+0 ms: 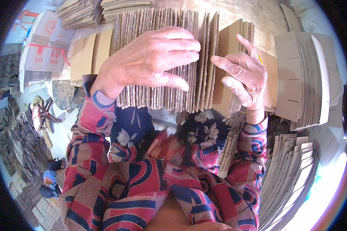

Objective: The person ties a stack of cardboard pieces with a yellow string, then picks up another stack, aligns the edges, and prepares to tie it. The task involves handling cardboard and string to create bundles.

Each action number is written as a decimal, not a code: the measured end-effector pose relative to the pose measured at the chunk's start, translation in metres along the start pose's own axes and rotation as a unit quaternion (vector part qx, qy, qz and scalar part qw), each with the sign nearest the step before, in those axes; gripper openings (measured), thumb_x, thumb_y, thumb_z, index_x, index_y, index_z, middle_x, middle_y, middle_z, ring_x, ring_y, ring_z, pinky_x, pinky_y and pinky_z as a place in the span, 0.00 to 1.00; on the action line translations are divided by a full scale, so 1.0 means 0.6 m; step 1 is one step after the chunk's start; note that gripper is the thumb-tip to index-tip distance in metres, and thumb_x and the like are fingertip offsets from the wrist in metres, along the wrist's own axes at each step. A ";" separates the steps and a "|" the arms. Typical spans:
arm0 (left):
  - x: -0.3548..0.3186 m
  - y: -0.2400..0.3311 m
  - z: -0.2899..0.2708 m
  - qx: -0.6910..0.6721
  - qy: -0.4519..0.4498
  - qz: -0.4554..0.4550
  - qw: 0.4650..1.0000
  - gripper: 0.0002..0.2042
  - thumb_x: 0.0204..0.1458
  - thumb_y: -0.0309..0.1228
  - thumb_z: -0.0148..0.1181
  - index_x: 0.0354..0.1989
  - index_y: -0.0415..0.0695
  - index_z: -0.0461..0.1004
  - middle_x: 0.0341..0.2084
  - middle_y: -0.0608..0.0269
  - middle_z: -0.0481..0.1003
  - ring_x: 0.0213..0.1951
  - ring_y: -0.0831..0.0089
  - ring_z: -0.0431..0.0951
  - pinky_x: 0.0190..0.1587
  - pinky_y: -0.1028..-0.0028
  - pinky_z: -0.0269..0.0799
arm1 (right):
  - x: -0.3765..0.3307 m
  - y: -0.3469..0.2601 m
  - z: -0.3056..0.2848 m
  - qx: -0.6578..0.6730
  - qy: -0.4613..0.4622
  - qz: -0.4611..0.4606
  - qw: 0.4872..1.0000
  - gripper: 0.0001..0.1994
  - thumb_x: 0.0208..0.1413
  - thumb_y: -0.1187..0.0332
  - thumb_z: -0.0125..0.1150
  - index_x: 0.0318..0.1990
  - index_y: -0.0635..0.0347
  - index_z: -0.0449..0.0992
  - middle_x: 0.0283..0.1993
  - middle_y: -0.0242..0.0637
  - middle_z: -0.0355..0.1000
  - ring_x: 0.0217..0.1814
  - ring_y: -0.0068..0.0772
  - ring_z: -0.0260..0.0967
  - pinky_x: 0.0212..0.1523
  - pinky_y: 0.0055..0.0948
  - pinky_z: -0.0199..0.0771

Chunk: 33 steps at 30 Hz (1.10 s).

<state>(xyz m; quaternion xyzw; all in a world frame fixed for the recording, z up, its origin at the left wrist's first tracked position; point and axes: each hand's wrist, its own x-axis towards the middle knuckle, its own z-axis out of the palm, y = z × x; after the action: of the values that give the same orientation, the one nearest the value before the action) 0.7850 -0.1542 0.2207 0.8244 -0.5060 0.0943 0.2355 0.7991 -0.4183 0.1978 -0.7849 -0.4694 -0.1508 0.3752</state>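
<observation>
Cardboard stack [154, 98] stands on edge across the bench [264, 25]. Over its middle, the left hand [152, 57] has parted fingers; at its right end, the right hand [245, 75] is loosely open. Gentle, even pressure should square the stack without bending it.

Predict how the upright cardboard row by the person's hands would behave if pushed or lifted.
The cardboard row would probably fan or tip if pushed sideways: its pieces stand on edge, with gaps near the right hand. Each is likely light for its size, being thin, and fairly stiff, as most stand straight.
</observation>
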 end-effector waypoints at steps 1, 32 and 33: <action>0.000 0.000 -0.001 -0.004 0.001 0.005 1.000 0.31 0.34 0.45 0.69 0.44 0.34 0.74 0.46 0.53 0.74 0.52 0.54 0.71 0.56 0.59 0.67 | 0.001 -0.001 -0.001 -0.008 -0.010 -0.001 1.000 0.19 0.51 0.51 0.59 0.43 0.52 0.81 0.24 0.31 0.70 0.29 0.30 0.70 0.61 0.50 0.59; 0.003 -0.001 -0.008 -0.012 0.022 0.013 1.000 0.26 0.30 0.44 0.71 0.34 0.35 0.75 0.38 0.55 0.74 0.44 0.56 0.73 0.50 0.61 0.70 | 0.009 -0.001 0.004 0.029 -0.004 -0.024 0.999 0.15 0.52 0.58 0.61 0.20 0.57 0.70 0.20 0.31 0.67 0.27 0.33 0.69 0.60 0.49 0.60; 0.003 -0.001 -0.008 -0.011 0.022 0.013 1.000 0.26 0.30 0.43 0.71 0.34 0.35 0.75 0.38 0.55 0.74 0.44 0.56 0.73 0.50 0.61 0.70 | 0.009 0.000 0.003 0.030 -0.006 -0.024 0.999 0.15 0.52 0.58 0.61 0.20 0.57 0.70 0.20 0.30 0.67 0.27 0.33 0.69 0.60 0.49 0.60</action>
<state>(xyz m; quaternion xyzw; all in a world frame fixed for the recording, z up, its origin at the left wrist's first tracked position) 0.7867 -0.1533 0.2254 0.8127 -0.5127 0.1097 0.2542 0.8015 -0.4134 0.1997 -0.7628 -0.4946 -0.1415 0.3919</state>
